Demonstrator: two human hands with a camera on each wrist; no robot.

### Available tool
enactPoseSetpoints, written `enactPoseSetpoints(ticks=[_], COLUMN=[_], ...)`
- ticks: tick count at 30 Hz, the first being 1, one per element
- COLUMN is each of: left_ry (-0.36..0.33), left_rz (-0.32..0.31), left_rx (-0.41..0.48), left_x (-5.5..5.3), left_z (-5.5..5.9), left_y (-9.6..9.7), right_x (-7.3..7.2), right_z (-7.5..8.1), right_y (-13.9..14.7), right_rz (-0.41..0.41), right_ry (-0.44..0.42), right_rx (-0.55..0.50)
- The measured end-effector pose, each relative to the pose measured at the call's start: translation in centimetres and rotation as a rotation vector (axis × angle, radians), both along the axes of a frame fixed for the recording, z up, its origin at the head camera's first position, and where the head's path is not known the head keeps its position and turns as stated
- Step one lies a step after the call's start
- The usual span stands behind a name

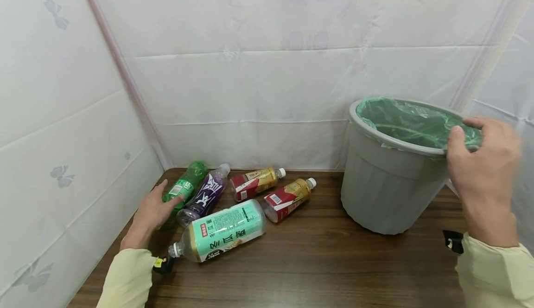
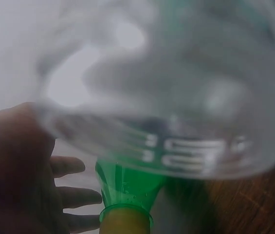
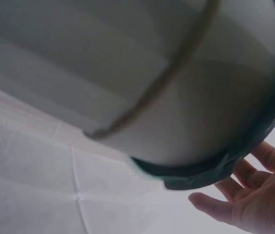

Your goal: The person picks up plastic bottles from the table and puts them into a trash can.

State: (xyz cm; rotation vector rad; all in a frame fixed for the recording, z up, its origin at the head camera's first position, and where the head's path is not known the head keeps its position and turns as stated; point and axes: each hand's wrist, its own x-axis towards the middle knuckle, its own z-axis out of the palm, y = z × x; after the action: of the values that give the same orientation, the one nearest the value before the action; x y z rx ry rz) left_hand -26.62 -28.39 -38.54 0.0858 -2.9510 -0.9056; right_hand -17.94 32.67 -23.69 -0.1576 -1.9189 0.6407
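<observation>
Nearest to me, a large clear bottle with a mint-green label (image 1: pixel 228 230) lies on its side, its white cap (image 1: pixel 175 250) just beside the left sleeve (image 1: pixel 130 275). It looks drained, so I'd judge it light and thin-walled; the labelled middle seems the surest hold. To its right, the dark wooden table (image 1: pixel 313 261) gives a broad stretch for sideways moves.

Left of the large bottle and a little beyond, the left hand (image 1: pixel 151 209) straddles a green soda bottle (image 1: pixel 189 182), thumb on one side and fingers on the other, spread rather than wrapped round it. (The left wrist view shows those fingers nearly straight.) I'd expect that bottle to be light, springy, slippery and quick to roll; its label band should hold best. Room is tight there: the table's left edge runs beside the hand, and a purple-labelled bottle (image 1: pixel 205 195) lies close alongside.

Beyond the large bottle are two red-and-gold bottles, the nearer one (image 1: pixel 288 200) just past its base, the farther one (image 1: pixel 254 182) by the back edge.

Well to the large bottle's right stands a gray bin (image 1: pixel 388 182), probably stiff at the rim, with a soft green liner (image 1: pixel 417 125). The right hand (image 1: pixel 488 159) is at the rim's right side, thumb and fingers apart; whether it presses there, I cannot tell.

Farthest back hangs white sheeting (image 1: pixel 250 90).
</observation>
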Motion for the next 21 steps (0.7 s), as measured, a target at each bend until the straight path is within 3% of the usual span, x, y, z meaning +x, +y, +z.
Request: enactPoseSetpoints(ticks=[5, 12, 21], left_ry=[-0.044, -0.054, -0.041], left_rz=[0.025, 0.031, 0.030], left_rx=[0.030, 0.032, 0.035], left_x=[-0.5, -0.9, -1.4], left_z=[-0.5, -0.8, -1.8], left_y=[-0.1, -0.1, -0.3], right_x=[0.0, 0.0, -0.2], right_z=[-0.7, -1.4, -2.6], right_y=[1.2, 2.2, 2.6], right_rz=[-0.023, -0.074, -0.063], right_ry=[0.020, -0.070, -0.010], right_rx=[-0.031, -0.147, -0.195])
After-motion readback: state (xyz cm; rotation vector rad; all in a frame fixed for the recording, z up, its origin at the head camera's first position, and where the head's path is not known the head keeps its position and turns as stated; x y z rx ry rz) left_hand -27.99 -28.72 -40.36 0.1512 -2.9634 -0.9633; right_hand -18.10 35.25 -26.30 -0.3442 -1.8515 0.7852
